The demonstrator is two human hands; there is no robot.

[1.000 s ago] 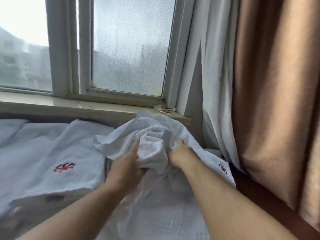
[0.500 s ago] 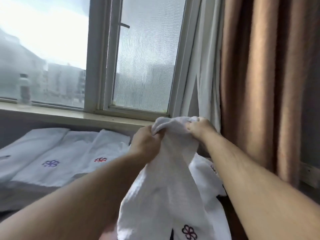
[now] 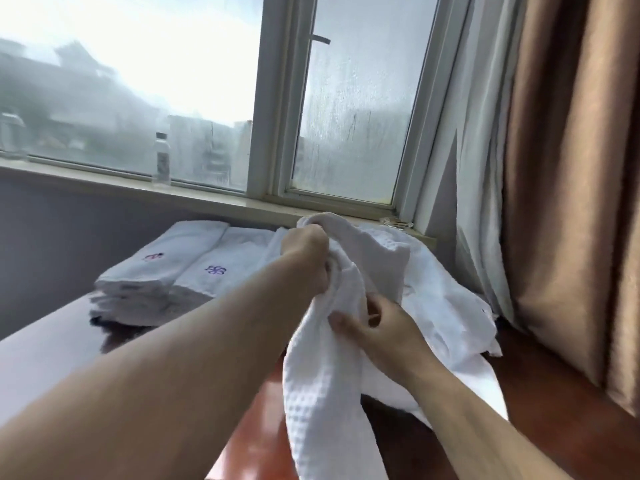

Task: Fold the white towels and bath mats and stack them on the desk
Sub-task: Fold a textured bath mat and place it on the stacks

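I am looking down at a reddish-brown desk (image 3: 52, 358) sitting under a misted window (image 3: 346, 116). My left hand (image 3: 306, 252) is gripping the bunched top of a white waffle towel (image 3: 322, 393) and holding it up near the sill, fingers curled round the cloth. My right hand (image 3: 377, 327) is pinching the same towel lower down, thumb and fingers curled on a fold, while the rest is hanging toward the desk's near edge. Just behind the hands a loose heap of white cloth (image 3: 443, 306) is lying at the desk's right end, beside the brown curtain (image 3: 571, 168). Further left, folded towels (image 3: 156, 271) are sitting in neat stacks side by side. A bottle (image 3: 161, 161) is standing on the sill. I judge I am only finding an edge; next I am needing two corners, hands spread apart, so the towel hangs flat before folding.
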